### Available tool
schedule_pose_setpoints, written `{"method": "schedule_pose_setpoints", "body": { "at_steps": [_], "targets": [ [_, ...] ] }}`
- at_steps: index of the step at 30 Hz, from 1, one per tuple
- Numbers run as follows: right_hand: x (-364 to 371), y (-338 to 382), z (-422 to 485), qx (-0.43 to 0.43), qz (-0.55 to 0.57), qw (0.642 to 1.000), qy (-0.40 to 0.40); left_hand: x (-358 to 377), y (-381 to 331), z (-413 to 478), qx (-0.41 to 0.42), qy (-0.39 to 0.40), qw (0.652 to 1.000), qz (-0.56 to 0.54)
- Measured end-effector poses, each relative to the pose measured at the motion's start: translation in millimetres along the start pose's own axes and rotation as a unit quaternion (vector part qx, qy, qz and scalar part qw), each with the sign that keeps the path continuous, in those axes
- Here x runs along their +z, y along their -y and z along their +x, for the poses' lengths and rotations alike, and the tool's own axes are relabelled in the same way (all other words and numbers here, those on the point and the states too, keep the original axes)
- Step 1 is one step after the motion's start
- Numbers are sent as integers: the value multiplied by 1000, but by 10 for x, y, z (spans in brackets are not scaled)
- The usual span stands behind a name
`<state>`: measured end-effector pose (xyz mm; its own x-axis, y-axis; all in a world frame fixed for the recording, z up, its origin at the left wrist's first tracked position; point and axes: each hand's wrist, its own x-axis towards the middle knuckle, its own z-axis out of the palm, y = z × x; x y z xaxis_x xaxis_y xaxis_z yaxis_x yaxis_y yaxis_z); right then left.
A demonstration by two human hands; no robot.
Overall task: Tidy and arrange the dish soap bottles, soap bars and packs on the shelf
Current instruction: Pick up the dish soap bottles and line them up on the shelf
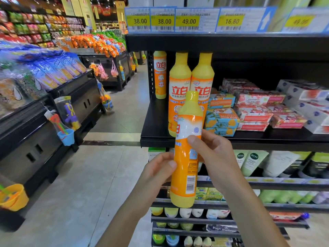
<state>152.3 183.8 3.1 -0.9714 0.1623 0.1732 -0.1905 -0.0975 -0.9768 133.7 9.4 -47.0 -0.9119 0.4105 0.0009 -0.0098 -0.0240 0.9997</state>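
The dish soap bottle [185, 157] was held upright just in front of the shelf [156, 125], not yet placed.
Orange-bodied, yellow at cap and base, it showed its barcode side to the camera. The left hand [156, 170] gripped its lower body, the right hand [213, 157] its middle. Likely step: shelving. The next move would call for turning the front label outward and standing it beside the two shelved bottles [179, 82], left of the soap packs [220, 118].

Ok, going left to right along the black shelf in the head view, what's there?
Lone dish soap bottle → pair of dish soap bottles → blue-and-orange soap boxes → pink soap packs → white packs. The held bottle overlaps the pair, so omitted.
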Motion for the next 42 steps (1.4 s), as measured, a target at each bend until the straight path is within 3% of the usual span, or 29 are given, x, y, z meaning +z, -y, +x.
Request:
{"method": "schedule_pose_setpoints", "body": {
  "at_steps": [9, 18, 22, 29, 42],
  "targets": [
    [6, -21, 14, 3, 37, 999, 15, -17, 10, -43, -34, 58, 996, -65],
    [0, 36, 14, 2, 17, 999, 33, 31, 20, -39, 35, -15, 999, -8],
    [23, 14, 1, -7, -22, 1000, 15, 85, 43, -42, 47, -57, 997, 15],
    [15, -14, -5, 20, 3, 1000, 18, 97, 0, -31, 40, -85, 994, 59],
    [-102, -9, -49, 26, -8, 999, 17, 80, -23, -49, 39, 10, 999, -2]
  ]
}}
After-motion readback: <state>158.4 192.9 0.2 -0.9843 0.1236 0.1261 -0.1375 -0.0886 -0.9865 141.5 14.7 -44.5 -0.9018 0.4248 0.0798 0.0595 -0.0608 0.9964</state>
